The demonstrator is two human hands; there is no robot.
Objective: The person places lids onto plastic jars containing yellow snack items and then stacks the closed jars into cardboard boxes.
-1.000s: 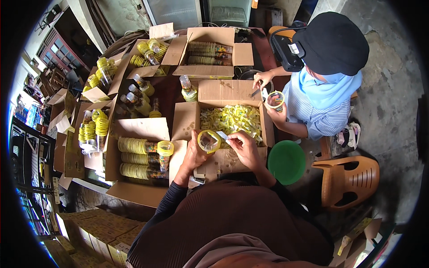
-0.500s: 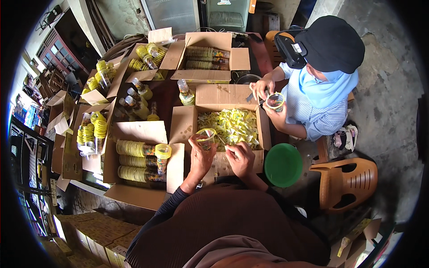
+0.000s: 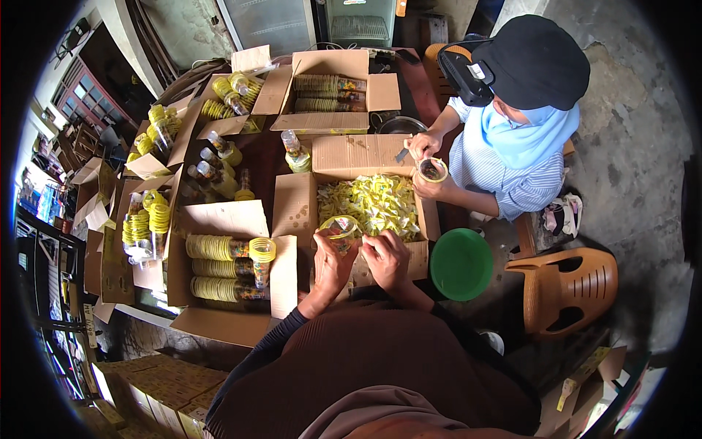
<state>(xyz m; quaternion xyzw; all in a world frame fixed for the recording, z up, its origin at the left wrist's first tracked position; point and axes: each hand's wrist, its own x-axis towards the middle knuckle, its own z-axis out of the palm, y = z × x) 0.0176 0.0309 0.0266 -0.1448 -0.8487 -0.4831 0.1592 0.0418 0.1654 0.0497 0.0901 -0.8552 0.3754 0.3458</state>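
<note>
My left hand [image 3: 333, 265] is closed round a see-through plastic cup [image 3: 341, 227] with a yellow rim, tilted above the front edge of a cardboard box. Beside the cup, at its right side, my right hand [image 3: 385, 257] is pinched shut; whatever its fingertips hold is hidden. Small yellow-and-white packets [image 3: 371, 205] fill the box [image 3: 365, 155] just beyond both hands. Across the corner of that box, a co-worker [image 3: 515, 157] holds a similar cup [image 3: 433, 170] with a dark inside in one hand, the other hand at its rim.
Stacked yellow-rimmed cups lie in an open box [image 3: 219, 322] at left and another box [image 3: 384, 91] at the back. More cup stacks [image 3: 150, 219] stand farther left. A green basin [image 3: 461, 265] and an orange plastic chair [image 3: 567, 289] are at right.
My right hand has come closer to the cup, and the thin strip seen in its fingers before no longer shows. The co-worker's cup has tilted and moved slightly left.
</note>
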